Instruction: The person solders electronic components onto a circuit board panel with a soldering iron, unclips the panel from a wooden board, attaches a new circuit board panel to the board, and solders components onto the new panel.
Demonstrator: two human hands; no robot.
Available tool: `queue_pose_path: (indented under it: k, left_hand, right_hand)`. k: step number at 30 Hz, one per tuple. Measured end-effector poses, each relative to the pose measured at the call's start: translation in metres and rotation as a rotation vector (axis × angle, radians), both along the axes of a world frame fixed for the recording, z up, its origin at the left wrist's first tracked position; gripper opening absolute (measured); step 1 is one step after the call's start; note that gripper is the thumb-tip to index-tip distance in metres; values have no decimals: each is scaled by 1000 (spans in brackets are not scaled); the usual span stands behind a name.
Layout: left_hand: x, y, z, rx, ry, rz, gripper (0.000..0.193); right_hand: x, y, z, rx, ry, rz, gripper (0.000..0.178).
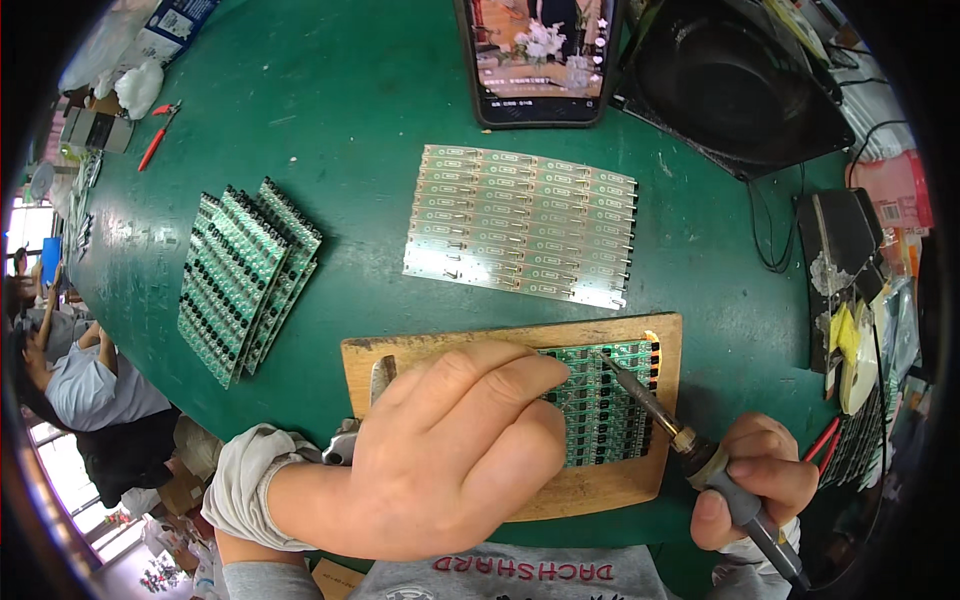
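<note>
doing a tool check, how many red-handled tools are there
2: one red-handled tool lies on the green table at upper left; another pair of red handles shows just right of the right hand. More may be hidden.

From my head, the left of two fisheye cameras looks down past my shirt [500, 575] onto the table [330, 130]. My left hand [455, 435] and right hand [770, 472] are close, low in the view; the phone [538, 112] lies farther off, cut by the top edge. At left, another person [105, 390] tilts with the curved rim.
</note>
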State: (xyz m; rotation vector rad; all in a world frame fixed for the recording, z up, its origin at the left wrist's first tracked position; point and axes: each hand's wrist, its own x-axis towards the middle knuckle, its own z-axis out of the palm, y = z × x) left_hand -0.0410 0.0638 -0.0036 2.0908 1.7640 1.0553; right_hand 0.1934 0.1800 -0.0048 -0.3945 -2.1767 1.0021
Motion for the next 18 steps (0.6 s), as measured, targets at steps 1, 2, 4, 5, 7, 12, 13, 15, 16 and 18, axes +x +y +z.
queue_pose_path:
  k: [1,2,4,5,7,12,13,15,16,18]
  left_hand:
    - [1,1,1,-8,16,13,33]
    - [2,1,0,-16,32,27,34]
    - [4,3,-2,-15,43,28,33]
    - [5,3,-2,-7,57,32,33]
    - [6,4,-2,-13,58,27,33]
    - [8,4,-5,-10,78,32,32]
    - [8,4,-5,-6,83,24,32]
    - [7,4,-5,-2,85,16,31]
    - [7,5,-4,1,95,17,31]
    - [7,5,-5,3,104,21,31]
  right_hand:
    - [0,1,-2,-7,-3,-3,36]
    - [-1,1,-3,18,-3,23,38]
    - [-1,1,-5,38,-7,47,41]
    - [-1,1,-5,35,-4,44,41]
    - [-1,0,-5,29,-4,39,41]
    - [-7,-6,-11,57,45,-51,42]
    - [-6,-6,-10,56,43,-52,42]
    - [-5,-7,-8,41,9,-47,43]
    - [-5,-6,-8,40,9,-46,43]
    - [-7,-6,-7,46,-8,-42,43]
